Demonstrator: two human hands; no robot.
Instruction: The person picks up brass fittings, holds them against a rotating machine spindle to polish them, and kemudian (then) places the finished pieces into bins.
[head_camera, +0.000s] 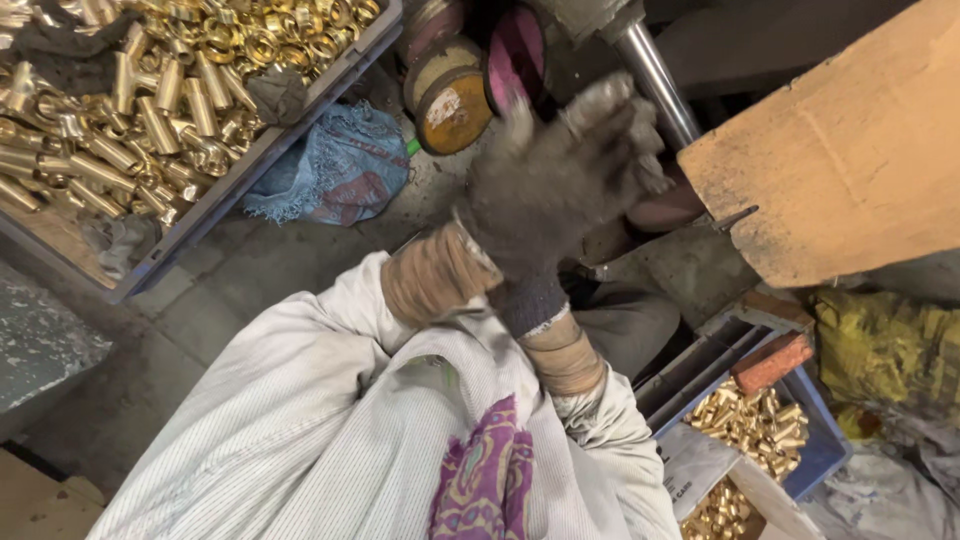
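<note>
Brass fittings (130, 110) are lying in the tray (215, 205) at far left; a cloth (335, 170) is sitting beside its right edge, discs (455, 95) behind.

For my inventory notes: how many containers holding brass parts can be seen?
3: a grey tray upper left, a blue crate lower right, a cardboard box below it. Others may be hidden.

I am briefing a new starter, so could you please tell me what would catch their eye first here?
First, the gloved hand, dark and worn, raised mid-frame before a shiny metal rod. Next, the tray of gleaming brass fittings at upper left, and a smaller blue crate of brass pieces at lower right. A rough orange-brown block fills the upper right.
</note>
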